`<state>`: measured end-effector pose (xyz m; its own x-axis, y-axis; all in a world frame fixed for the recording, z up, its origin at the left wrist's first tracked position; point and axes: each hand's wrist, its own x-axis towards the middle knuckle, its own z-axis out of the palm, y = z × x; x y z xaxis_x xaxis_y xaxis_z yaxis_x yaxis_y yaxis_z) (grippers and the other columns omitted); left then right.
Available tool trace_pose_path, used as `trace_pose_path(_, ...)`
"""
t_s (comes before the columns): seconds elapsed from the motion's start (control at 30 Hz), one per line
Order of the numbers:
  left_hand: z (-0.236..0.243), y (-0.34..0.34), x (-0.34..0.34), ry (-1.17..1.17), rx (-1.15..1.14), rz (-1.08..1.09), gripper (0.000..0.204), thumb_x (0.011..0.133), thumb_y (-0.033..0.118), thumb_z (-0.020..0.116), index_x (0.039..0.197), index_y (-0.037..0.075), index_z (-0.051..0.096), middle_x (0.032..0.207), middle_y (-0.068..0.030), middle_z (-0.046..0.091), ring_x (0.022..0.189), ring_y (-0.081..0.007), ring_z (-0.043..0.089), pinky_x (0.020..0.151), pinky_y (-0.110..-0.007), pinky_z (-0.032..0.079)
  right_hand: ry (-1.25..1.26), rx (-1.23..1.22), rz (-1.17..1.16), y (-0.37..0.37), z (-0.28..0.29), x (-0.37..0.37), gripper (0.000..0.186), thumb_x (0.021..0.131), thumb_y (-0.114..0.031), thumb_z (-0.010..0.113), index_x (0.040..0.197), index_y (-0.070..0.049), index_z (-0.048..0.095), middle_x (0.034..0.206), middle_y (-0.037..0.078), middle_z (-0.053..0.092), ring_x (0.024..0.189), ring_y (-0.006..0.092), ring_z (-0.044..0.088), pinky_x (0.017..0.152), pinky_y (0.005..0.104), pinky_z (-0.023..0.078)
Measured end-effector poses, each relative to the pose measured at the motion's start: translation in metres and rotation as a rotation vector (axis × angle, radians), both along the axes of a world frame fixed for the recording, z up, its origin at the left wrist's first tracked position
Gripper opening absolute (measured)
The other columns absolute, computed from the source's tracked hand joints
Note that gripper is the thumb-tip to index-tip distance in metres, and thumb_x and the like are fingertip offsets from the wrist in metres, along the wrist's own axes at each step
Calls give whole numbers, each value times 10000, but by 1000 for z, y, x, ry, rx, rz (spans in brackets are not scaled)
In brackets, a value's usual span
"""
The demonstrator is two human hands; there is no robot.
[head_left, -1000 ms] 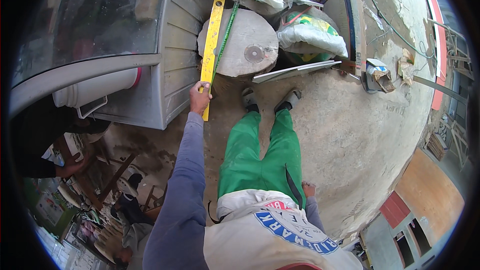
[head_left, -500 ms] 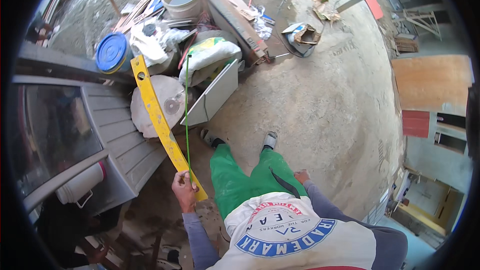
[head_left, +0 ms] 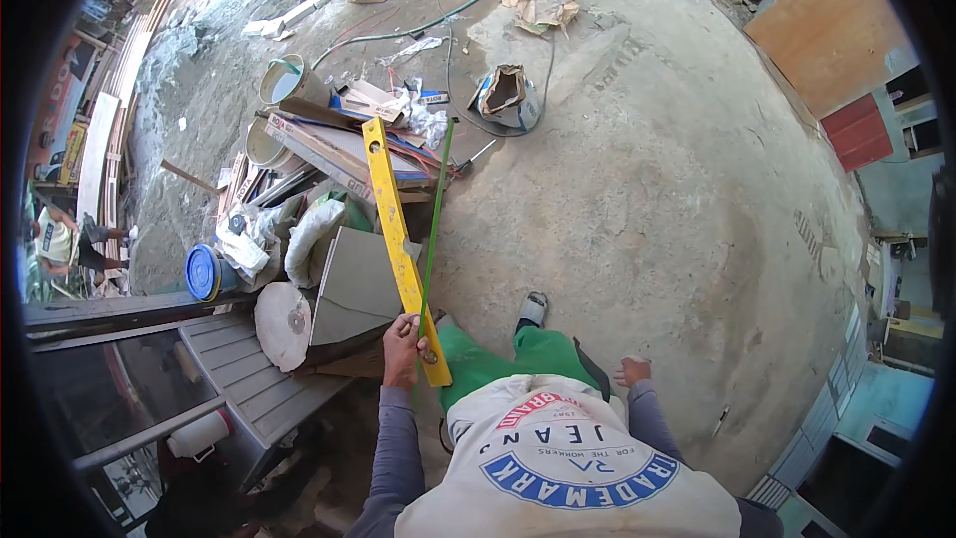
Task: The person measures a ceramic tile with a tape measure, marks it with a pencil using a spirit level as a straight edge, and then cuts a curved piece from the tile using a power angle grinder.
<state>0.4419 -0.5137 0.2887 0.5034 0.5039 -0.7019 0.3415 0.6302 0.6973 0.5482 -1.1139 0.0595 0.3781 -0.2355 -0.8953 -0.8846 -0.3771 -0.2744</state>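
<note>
My left hand (head_left: 402, 351) is closed around the lower part of a yellow spirit level (head_left: 395, 229). A long thin green strip (head_left: 435, 211) with a dark tip, like a tape measure blade, is gripped along with it. Both stretch forward from the hand, the green strip just right of the level. My right hand (head_left: 633, 371) hangs at my right side with loosely bent fingers and nothing visible in it. Left of the level lean grey tile slabs (head_left: 357, 284), beside a round pale stone disc (head_left: 283, 327).
A bucket with a blue lid (head_left: 202, 273), white sacks (head_left: 316, 239), cardboard boxes (head_left: 334, 161) and pails (head_left: 289, 83) crowd the left. An open paper bag (head_left: 507, 100) and a hose (head_left: 418, 32) lie ahead on the concrete floor (head_left: 637, 199). Another person (head_left: 62, 239) is at far left.
My view has turned left and I have moved along the floor. The level and green strip stay in my left hand. My right hand now shows more fully, away from my trousers.
</note>
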Motion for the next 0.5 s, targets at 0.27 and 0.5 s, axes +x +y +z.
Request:
trace_pose_path(0.27,-4,-20,200,108,65,-212,98,1115,176,659,1095,83,681,861,44,618,617,-53,516,530,-221,395,-241,179,-170,31,41,216,413,1012,-247,676,1326,21,671,1059,199,768,823,312,783,687,427,662)
trace_pose_path(0.5,-54,3,404,185,125,-277,119,1080,211,705,1082,93,705,836,46,615,625,-57,557,539,-230,436,-373,204,-119,80,48,437,456,1010,-282,696,1323,49,671,1083,206,768,816,289,780,688,410,654)
